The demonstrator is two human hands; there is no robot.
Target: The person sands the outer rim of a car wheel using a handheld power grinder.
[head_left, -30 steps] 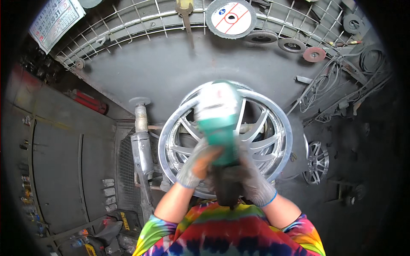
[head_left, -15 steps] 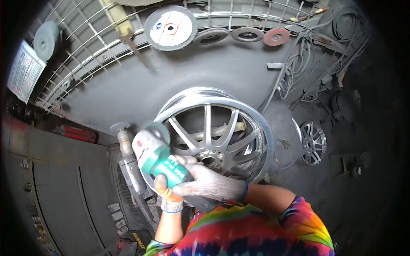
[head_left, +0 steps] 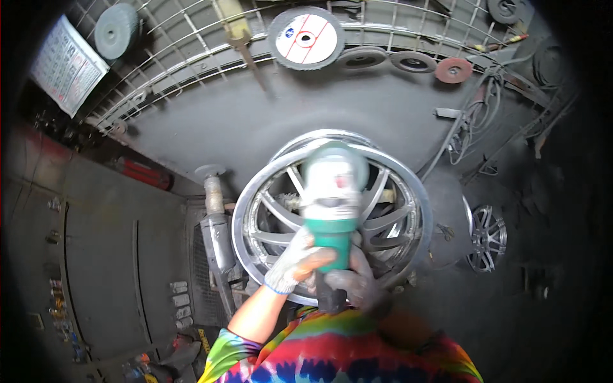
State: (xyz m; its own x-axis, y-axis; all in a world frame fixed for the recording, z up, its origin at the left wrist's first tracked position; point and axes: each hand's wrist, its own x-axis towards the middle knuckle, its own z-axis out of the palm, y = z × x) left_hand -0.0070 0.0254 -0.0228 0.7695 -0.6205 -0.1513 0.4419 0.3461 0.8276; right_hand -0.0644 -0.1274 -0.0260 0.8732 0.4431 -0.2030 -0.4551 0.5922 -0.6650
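Note:
A green angle grinder (head_left: 333, 246) with a silver head and a round disc (head_left: 338, 167) is held over the alloy wheel (head_left: 250, 191), its disc end pointing away from me. My left hand (head_left: 305, 260), in a whitish glove, is closed around the left side of the green body. On the other side, my gloved right hand (head_left: 355, 278) is closed on the grinder's rear part, slightly smeared by motion. The grinder hides the wheel's hub and some spokes. Whether the disc touches the wheel I cannot tell.
A wire mesh rack (head_left: 198, 45) at the back carries a large white-faced disc (head_left: 309, 39) and several smaller ones. Another tool with a disc (head_left: 218, 236) stands left of the wheel. Cables (head_left: 490, 105) hang at the right; a second wheel (head_left: 488, 239) lies beyond.
The grinder has swung from leaning left to pointing straight away, now in front of the wheel's middle. Both hands moved with it. The whole view has shifted, the surroundings appearing farther right.

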